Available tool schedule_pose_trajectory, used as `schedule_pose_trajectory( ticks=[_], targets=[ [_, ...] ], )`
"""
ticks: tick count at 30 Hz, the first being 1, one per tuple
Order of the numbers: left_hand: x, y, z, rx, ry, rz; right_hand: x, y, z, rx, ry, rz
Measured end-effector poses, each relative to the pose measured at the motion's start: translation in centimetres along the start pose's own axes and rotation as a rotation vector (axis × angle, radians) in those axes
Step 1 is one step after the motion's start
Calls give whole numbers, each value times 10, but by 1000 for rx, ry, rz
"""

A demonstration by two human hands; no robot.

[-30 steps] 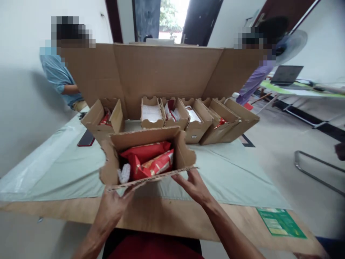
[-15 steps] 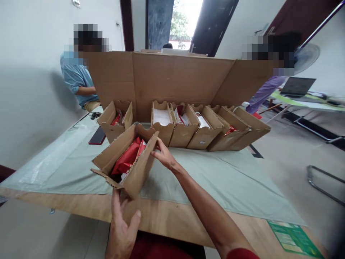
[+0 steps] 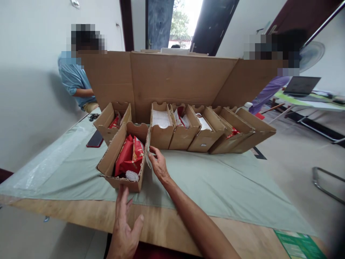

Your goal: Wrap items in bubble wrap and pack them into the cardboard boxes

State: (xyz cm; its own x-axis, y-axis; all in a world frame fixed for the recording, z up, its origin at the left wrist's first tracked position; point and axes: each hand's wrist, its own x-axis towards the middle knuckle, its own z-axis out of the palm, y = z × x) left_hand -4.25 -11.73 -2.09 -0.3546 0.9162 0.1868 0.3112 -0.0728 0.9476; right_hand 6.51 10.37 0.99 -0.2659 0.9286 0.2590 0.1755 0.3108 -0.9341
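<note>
In front of me on the cloth stands an open-topped cardboard box point(image 3: 145, 144), slightly turned. Inside it lie red packets point(image 3: 126, 153) and a clear bubble-wrapped item point(image 3: 132, 175). My left hand point(image 3: 126, 223) is open, its fingertips at the lower front wall of the box and its thumb spread apart. Along the right wall, my right hand point(image 3: 159, 165) has its fingers loosely bent and apart, at or close to the cardboard; whether it touches is hard to tell. Neither hand is wrapped round anything.
Several similar boxes point(image 3: 161, 133) stand in a row behind, before a tall cardboard screen point(image 3: 183, 81). Another box point(image 3: 107, 124) and a phone point(image 3: 95, 139) are at left. Bubble wrap point(image 3: 45, 162) covers the cloth's left side. Two people sit beyond the screen.
The box, tilted and raised before, has come down level on the cloth and turned to face me more squarely. My right hand has loosened from its back right corner and moved down its side.
</note>
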Motion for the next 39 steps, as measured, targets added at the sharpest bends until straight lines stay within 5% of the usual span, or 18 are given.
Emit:
schedule_pose_trajectory(
  ticks=[7, 15, 20, 28, 32, 37, 39],
  targets=[
    [32, 17, 24, -141, 71, -71, -19, 46, 7, -37, 32, -4],
    [52, 20, 47, -289, 72, -179, -24, 56, 13, -29, 17, -115],
    [99, 26, 48, -263, 54, -175, -22, 63, 11, -13, 91, -68],
    [189, 32, 78, -128, -5, -63, -22, 63, 8, 18, 111, -20],
    [194, 45, 46, 4, 27, 56, -21, 62, 8, 23, 105, -16],
    [221, 66, -48, 578, 391, 496, -19, 63, 11, 36, 124, -8],
    [247, 69, -77, 767, 377, 534, -18, 62, 11, 42, 130, -5]
  ],
)
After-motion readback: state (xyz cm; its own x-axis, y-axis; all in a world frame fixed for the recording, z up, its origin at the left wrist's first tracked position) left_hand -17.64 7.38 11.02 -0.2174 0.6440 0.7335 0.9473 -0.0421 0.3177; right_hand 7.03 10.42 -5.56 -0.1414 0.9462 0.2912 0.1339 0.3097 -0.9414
